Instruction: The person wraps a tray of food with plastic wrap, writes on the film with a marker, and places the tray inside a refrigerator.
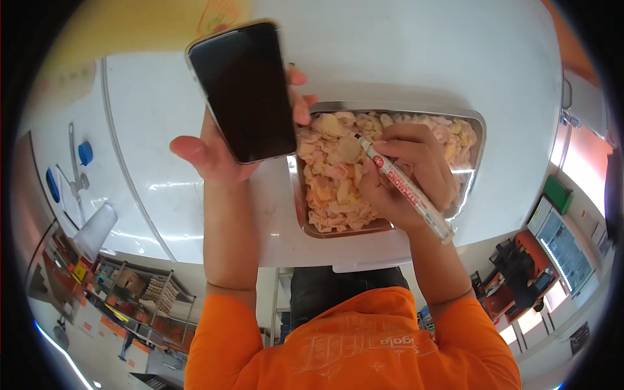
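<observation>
My left hand (224, 153) holds a smartphone (246, 94) in a clear case, its dark screen facing up and its thumb sticking out to the left. In my right hand (413, 172) is a white marker (413, 192) with red lettering, gripped between fingers and thumb, its dark tip pointing up and left. Below both hands lies a metal tray (481, 140) filled with pale pink and yellowish pieces (335, 179). The marker and right hand are over the middle of the tray, while the phone overlaps its left edge.
The tray rests on a white table (416, 58). A yellow item (143, 26) lies at the top left. Farther left are a blue cap (85, 153), metal utensils and a translucent container (97, 231). Shelving (146, 292) stands at the lower left.
</observation>
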